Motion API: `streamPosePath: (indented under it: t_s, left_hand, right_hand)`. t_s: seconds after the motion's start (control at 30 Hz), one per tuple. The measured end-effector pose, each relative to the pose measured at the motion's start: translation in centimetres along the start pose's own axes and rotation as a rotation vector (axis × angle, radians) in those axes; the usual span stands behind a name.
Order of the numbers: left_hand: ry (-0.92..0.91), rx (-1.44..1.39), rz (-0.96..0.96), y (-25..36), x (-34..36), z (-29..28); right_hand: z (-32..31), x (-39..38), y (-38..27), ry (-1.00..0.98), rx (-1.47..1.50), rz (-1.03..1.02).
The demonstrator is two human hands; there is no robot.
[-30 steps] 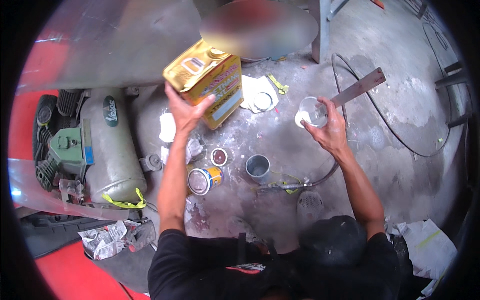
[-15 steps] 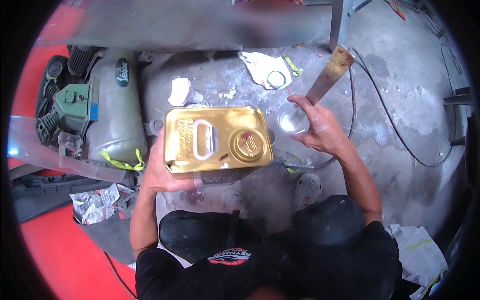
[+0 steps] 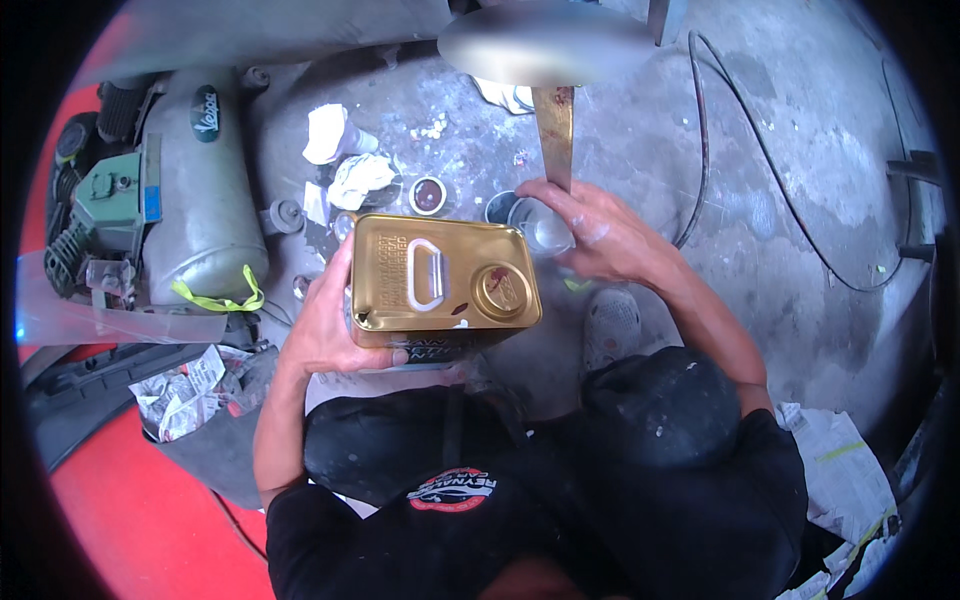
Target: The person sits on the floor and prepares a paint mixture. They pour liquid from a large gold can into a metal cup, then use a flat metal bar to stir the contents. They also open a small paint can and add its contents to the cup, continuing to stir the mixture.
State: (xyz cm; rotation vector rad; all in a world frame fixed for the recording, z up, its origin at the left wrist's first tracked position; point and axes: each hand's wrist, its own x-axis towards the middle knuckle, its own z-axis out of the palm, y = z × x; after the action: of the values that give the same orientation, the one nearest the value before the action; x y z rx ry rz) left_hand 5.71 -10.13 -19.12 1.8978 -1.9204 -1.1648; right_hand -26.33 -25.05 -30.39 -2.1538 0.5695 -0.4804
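My left hand (image 3: 322, 322) is wrapped round the left end of a gold rectangular metal can (image 3: 385, 285), thumb along its near side. The can has a fold-up handle and a round cap, which looks closed. My right hand (image 3: 615, 238) grips a clear plastic cup (image 3: 542, 230) close to the can's right end. A flat brass-coloured metal strip (image 3: 555, 135) is held in the same hand and points away from me. Whatever is inside the cup is hard to make out. Just behind it, partly hidden, stands a dark round container (image 3: 499, 206).
At left stands an air compressor (image 3: 215, 205) with a yellow-green strap (image 3: 225, 297). Crumpled white paper (image 3: 362, 181), a white cup (image 3: 328, 134) and a small tin with dark contents (image 3: 428, 195) are on the floor. A hose (image 3: 704, 120) loops at right; newspaper (image 3: 840, 460) lies lower right.
My right hand has moved left with the cup, nearer the can. The metal strip has swung from leaning right to nearly straight ahead. The can stays in my left hand; the view has shifted.
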Motion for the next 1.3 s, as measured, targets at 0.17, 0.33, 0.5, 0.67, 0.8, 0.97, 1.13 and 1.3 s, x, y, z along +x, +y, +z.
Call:
streamPosePath:
  t_s: [0.17, 0.33, 0.5, 0.67, 0.8, 0.97, 1.13, 1.3]
  left_hand:
    - [-0.103, 0.058, -0.057, 0.9, 0.8, 0.6]
    - [-0.127, 0.143, -0.010, 1.4, 1.0, 1.1]
    - [-0.140, 0.154, -0.021, 2.0, 1.1, 1.9]
    - [-0.167, 0.289, -0.004, 3.8, 1.9, 1.9]
    - [-0.205, 0.359, -0.005, 5.5, 2.5, 1.3]
    - [-0.255, 0.372, -0.055, 7.1, 3.4, 1.5]
    - [-0.229, 0.389, -0.005, 7.3, 3.8, 1.5]
    - [-0.277, 0.371, -0.072, 7.0, 3.9, 1.8]
  right_hand:
    - [1.1, -1.3, 0.6, -0.073, 0.006, 0.064]
    - [2.6, -2.7, 0.7, -0.140, -0.009, 0.054]
    - [3.2, -2.9, 0.6, -0.182, -0.019, 0.013]
    - [3.8, -3.3, 1.1, -0.175, -0.039, -0.023]
    - [3.6, -3.7, 0.8, -0.206, -0.031, 0.033]
    - [3.5, -3.9, 0.5, -0.216, -0.013, 0.024]
    - [3.2, -4.3, 0.1, -0.260, 0.019, 0.164]
    - [3.8, -4.7, 0.5, -0.296, -0.017, 0.205]
